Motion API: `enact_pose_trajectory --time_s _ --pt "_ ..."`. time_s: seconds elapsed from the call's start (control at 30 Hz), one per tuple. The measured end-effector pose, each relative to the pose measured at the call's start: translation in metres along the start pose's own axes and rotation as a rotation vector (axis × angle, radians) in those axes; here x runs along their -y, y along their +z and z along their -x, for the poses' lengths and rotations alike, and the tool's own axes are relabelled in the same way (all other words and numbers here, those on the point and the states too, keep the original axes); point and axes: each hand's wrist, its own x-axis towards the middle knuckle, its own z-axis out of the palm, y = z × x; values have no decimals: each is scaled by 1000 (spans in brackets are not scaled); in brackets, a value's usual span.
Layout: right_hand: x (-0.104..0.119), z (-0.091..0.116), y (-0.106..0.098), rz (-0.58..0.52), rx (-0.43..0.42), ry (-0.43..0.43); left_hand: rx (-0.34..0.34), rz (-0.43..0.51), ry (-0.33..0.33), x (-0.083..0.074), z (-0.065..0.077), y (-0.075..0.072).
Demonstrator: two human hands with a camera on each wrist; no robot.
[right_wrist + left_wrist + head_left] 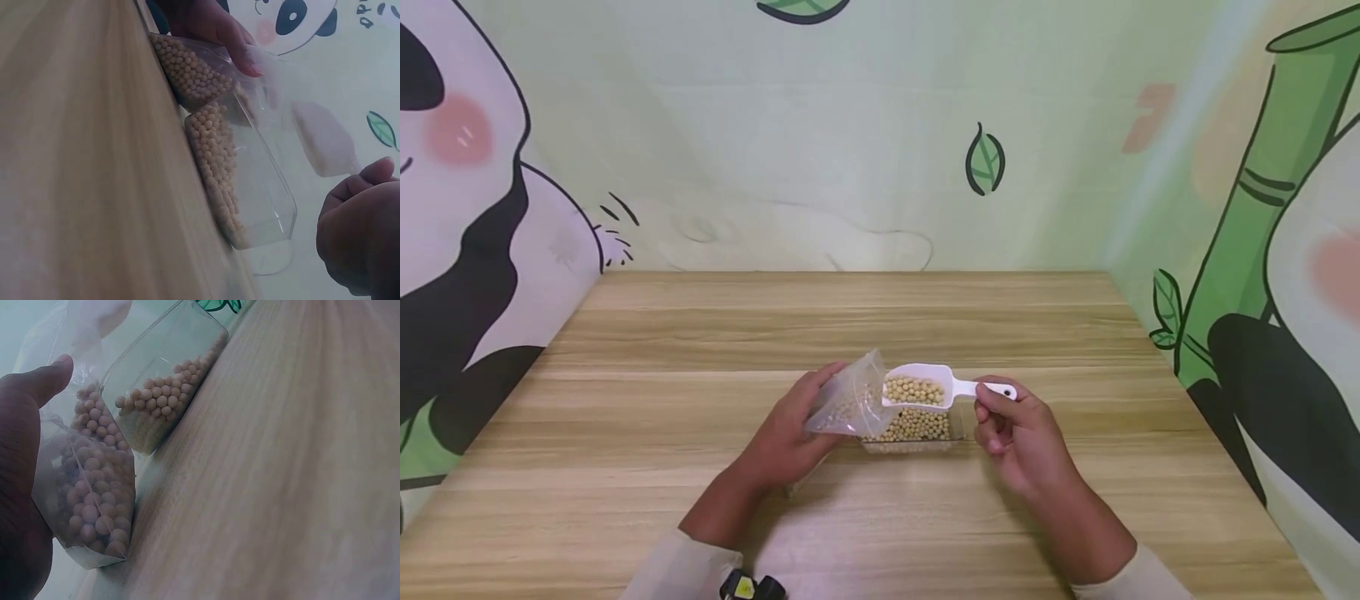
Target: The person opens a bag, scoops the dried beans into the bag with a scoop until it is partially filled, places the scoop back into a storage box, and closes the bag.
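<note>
My left hand (pixel 793 429) grips a clear plastic bag (pixel 87 487) partly filled with round, pale yellow soybeans (pixel 94 515). The bag's mouth tilts toward the right in the head view. My right hand (pixel 1018 425) pinches the handle of a white scoop (pixel 958 388) between thumb and fingers. Soybeans (pixel 916 390) fill much of the scoop, and its front edge is right at the bag's opening. Beneath the scoop stands a clear rectangular box (pixel 275 187) with a layer of soybeans (pixel 214 169) in it, close beside the bag.
The box and bag stand on a wood-grain table (pixel 880 325). Behind it rises a pale green wall (pixel 850 150) printed with pandas, leaves and bamboo. A dark device (pixel 752 586) is strapped at the left sleeve.
</note>
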Motion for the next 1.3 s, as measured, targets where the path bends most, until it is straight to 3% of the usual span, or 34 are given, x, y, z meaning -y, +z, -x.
enact_pose_trajectory --time_s 0.33,0.7,1.03,1.3 --pt "-8 7 5 194 156 -164 12 4 0 1 0 0" --pt "-8 15 8 460 145 -251 8 -20 -15 0 1 1" --pt "-11 16 8 426 205 -411 10 -41 -29 -1 1 1" --pt "-5 14 5 266 150 -465 21 -43 -41 -3 0 0"
